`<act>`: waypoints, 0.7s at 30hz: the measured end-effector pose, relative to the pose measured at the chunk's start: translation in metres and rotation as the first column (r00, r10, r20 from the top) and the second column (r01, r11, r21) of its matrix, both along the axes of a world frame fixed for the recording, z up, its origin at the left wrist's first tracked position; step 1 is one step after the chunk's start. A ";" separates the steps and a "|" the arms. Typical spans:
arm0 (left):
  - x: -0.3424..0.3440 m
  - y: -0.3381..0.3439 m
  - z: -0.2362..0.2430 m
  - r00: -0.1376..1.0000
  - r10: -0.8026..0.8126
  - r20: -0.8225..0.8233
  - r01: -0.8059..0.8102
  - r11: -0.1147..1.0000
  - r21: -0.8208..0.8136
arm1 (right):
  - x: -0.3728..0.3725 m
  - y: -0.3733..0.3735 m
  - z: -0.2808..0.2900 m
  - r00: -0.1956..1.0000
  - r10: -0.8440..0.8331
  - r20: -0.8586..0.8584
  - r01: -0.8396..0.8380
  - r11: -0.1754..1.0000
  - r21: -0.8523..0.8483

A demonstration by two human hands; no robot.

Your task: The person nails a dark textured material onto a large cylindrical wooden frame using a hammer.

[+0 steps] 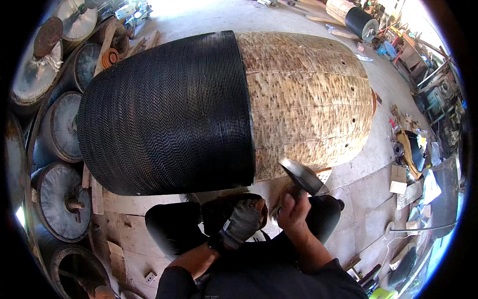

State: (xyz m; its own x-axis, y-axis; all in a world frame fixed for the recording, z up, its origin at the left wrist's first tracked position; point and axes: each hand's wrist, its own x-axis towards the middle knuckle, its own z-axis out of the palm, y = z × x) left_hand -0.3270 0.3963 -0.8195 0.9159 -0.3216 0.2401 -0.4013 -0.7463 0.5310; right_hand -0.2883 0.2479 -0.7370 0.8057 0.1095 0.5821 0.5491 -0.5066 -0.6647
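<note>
In front of me lies a large wooden roller (308, 99) on its side. Its left part is covered by a black, finely ridged layer (169, 114), while the right part shows bare pale wood with many small dark marks and a few holes. My right hand (294, 214) is closed around a hammer, whose metal head (304, 178) is raised by the lower edge of the bare wood. My left hand (242, 222), in a dark grey glove, is closed above my lap beside a dark, open container (214, 207). What its fingers hold is hidden.
Several rollers with round metal ends (64, 199) line the left side. A smaller roller (361, 22), partly black, lies far right. Wooden planks (97, 194) rest near the left end of the big roller. Tools, papers and scraps (413, 154) clutter the right side.
</note>
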 end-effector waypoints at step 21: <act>-0.002 -0.011 -0.041 0.981 -0.098 -0.169 0.151 0.930 0.337 | -0.010 0.026 0.020 0.936 0.015 0.351 -0.174 0.888 0.426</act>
